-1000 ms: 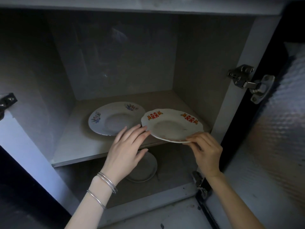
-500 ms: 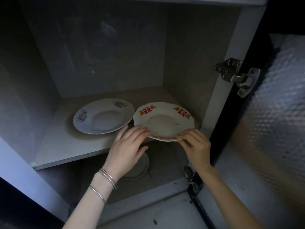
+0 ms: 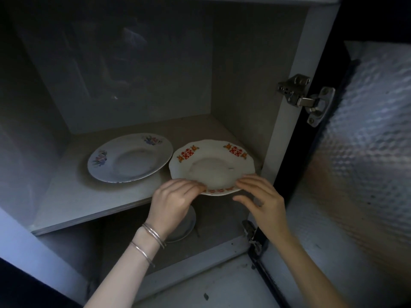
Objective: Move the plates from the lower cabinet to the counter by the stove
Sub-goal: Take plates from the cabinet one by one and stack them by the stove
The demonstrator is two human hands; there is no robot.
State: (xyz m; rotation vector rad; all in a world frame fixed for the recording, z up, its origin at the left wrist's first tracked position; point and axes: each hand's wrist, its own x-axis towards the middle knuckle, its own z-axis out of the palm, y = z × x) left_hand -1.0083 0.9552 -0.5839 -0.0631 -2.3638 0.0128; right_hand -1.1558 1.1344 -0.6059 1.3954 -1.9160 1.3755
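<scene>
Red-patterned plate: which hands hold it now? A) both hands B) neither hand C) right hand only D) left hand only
A: the left hand and the right hand each grip the near rim of the red-patterned plate, fingers curled over its edge.

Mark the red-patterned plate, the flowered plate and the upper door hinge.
red-patterned plate (image 3: 211,167): head view, on its bare centre well.
flowered plate (image 3: 131,160): head view, on its centre well.
upper door hinge (image 3: 303,100): head view, on its metal arm.
</scene>
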